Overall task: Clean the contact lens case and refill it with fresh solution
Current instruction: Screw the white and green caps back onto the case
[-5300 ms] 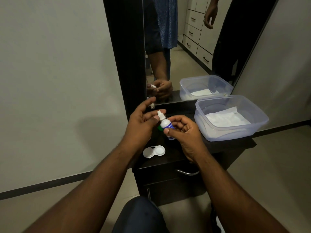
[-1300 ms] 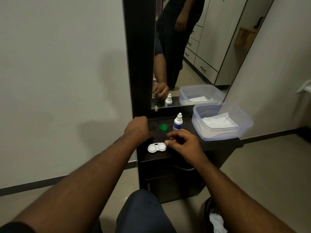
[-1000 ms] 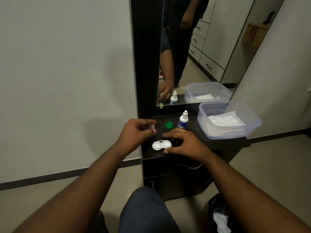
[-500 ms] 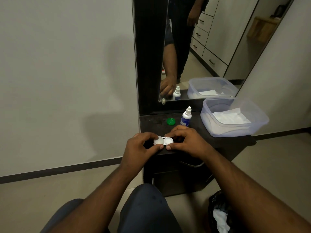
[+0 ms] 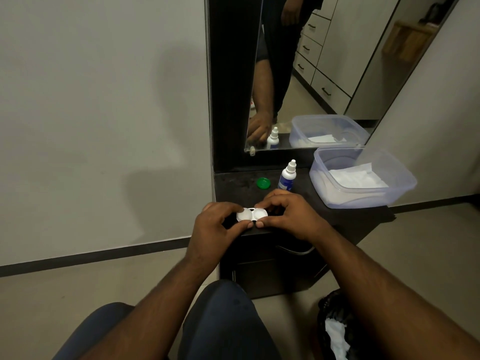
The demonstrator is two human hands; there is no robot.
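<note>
The white contact lens case lies near the front edge of the dark dresser top. My left hand pinches a white cap over the case's left well. My right hand pinches the case's right end between thumb and fingers. Behind them stands the small white solution bottle with a blue label, upright and uncapped. A green cap lies to its left.
A clear plastic tub holding white tissue sits at the right of the dresser top. A mirror rises behind, showing another person. A dark bin with white tissue stands on the floor at lower right. My knees are below.
The bottle was set down upright on the dresser. Both hands came to the case, and my left hand brought a white cap onto its left well.
</note>
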